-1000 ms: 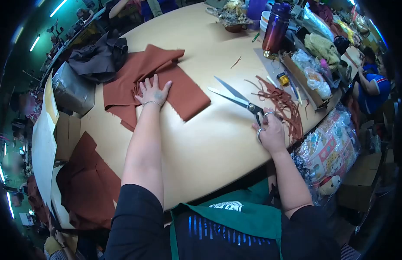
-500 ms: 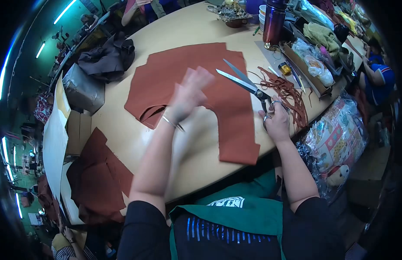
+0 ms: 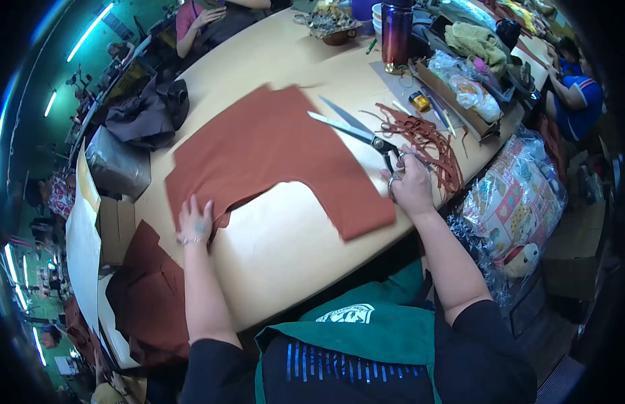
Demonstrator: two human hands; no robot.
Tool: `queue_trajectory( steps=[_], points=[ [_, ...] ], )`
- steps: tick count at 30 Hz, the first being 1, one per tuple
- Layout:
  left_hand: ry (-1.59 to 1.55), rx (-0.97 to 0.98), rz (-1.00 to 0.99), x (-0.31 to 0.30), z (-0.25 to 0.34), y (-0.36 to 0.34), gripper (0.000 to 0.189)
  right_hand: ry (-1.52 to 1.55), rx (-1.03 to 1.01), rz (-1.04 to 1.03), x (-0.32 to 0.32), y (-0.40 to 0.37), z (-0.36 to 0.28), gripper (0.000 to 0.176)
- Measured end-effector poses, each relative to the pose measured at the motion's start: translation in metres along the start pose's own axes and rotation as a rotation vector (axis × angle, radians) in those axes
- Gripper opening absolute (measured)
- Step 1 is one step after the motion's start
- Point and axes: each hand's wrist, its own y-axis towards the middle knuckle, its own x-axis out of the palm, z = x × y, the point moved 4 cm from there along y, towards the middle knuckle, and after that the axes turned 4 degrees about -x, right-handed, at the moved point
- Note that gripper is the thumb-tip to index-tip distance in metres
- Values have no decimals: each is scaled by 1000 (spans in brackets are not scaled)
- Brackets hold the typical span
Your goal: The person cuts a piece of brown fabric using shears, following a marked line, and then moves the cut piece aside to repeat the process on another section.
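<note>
A large reddish-brown sheet of leather or cloth (image 3: 272,145) lies on the table with a curved cut-out in its near edge. My left hand (image 3: 196,221) rests flat on its left end, fingers spread. Beside that hand an edge of the sheet is folded or doubled. In my right hand (image 3: 413,185) are large scissors (image 3: 378,141), gripped by the handles. Their blades are apart and point up and left over the sheet's right side. Close to the right hand lies a heap of thin brown offcut strips (image 3: 430,145).
A dark tumbler (image 3: 397,37) and a cluttered box (image 3: 471,108) stand at the back right. Dark material (image 3: 147,111) and more brown pieces (image 3: 147,289) lie left. A plastic-wrapped bundle (image 3: 511,202) is right of the table. Other people are at the far edge and right.
My left hand has swept down and left onto the sheet's left end. The sheet has turned and shifted left. The scissors stay in my right hand.
</note>
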Motion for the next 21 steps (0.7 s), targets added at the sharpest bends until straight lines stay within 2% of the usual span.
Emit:
queue_trajectory(
  steps=[1,3,6,7,8,9,10,12,14,17,19,21],
  points=[
    [55,-149,-45,-4,-20,-23,67,-13,-34,23,0,-1,-4,40],
    [84,-337,-26,-5,-44,-57,68,33,41,-47,1,-1,-3,40],
    [-70,180,271,-2,-12,-85,68,46,17,-48,4,-2,-3,39],
    [-138,280,160,-20,32,-104,70,37,-15,-32,6,-4,0,39],
    [-90,473,241,-11,59,-107,72,28,-49,-13,7,-4,0,39],
    [-140,611,319,-12,94,-111,73,64,1,-30,7,-4,0,39],
    [-246,572,173,-18,129,-106,74,99,51,-44,6,-6,-1,39],
    [-282,439,82,-34,190,-97,74,157,123,-54,-4,-7,-6,41],
    [-268,457,208,-16,230,-80,64,187,176,1,-9,-8,-5,41],
    [-393,563,102,-10,256,-92,37,199,211,45,-13,-10,3,38],
    [-553,734,199,-5,254,-120,18,241,246,57,-12,-11,4,37],
    [-570,930,302,1,241,-162,21,400,275,46,-6,-12,14,32]
  ],
)
